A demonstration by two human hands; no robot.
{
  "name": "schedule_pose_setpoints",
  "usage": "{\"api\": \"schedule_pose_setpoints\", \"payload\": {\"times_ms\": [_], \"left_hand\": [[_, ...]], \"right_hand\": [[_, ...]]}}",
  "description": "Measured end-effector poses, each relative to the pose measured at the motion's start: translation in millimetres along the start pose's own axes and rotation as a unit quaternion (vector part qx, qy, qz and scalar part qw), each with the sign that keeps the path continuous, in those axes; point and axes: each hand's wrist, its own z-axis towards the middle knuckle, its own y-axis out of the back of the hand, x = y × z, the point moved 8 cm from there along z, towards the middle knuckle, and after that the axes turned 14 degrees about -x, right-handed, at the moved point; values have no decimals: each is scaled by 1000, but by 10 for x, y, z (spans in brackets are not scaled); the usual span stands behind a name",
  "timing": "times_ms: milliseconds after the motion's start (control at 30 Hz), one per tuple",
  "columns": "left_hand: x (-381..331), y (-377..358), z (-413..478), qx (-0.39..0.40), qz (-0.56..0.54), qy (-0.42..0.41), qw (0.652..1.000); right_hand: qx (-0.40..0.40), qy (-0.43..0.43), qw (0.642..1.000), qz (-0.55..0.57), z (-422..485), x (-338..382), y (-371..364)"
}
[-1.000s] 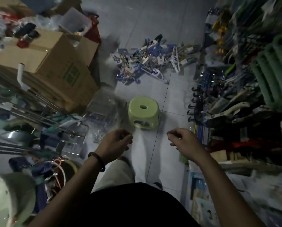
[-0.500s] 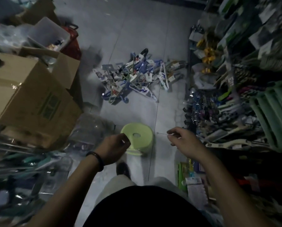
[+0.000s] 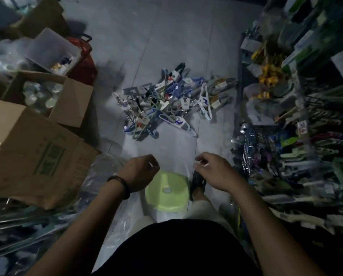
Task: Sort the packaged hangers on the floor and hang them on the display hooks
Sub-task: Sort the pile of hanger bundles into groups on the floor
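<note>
**Both hands up, hanger pile waiting on the floor**

Head view, looking down the aisle. The packaged hangers (image 3: 166, 104) lie in one tangled heap on the grey tiled floor (image 3: 176, 36) at 12 o'clock, blue, white and grey ones crossed over each other with card labels showing. The heap is well apart from both hands.

The left hand (image 3: 139, 173) is raised at 11 o'clock, with a dark wristband (image 3: 119, 181) on the wrist and the fingers curled inward. The right hand (image 3: 214, 172) is raised at 1 o'clock, fingers curled the same way and thumb tucked near the fingertips. Whether either hand pinches something thin or clear, I cannot tell; the light is dim and the gap between them looks hazy.

Just below the hands sits a pale green stool (image 3: 166, 194), with a dark shoe (image 3: 197, 182) right beside it at its 3 o'clock.

At 9 o'clock there is a big closed cardboard box (image 3: 27, 152), and beyond it at 10 o'clock an open box (image 3: 67, 100) with pale things inside. The display rack (image 3: 286, 156) fills the 3 o'clock side, crammed with hanging goods.
</note>
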Motion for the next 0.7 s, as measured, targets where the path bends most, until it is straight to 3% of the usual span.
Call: {"api": "schedule_pose_setpoints", "payload": {"times_ms": [333, 500, 700], "left_hand": [[-605, 188, 1401, -26, 38, 132, 990], [-895, 306, 1953, -28, 36, 123, 991], [-814, 396, 2736, -11, 10, 116, 993]], "right_hand": [[142, 89, 983, -77, 1953, -23, 628], [142, 113, 979, -98, 2598, 95, 960], [112, 46, 992, -22, 3337, 99, 1040]]}}
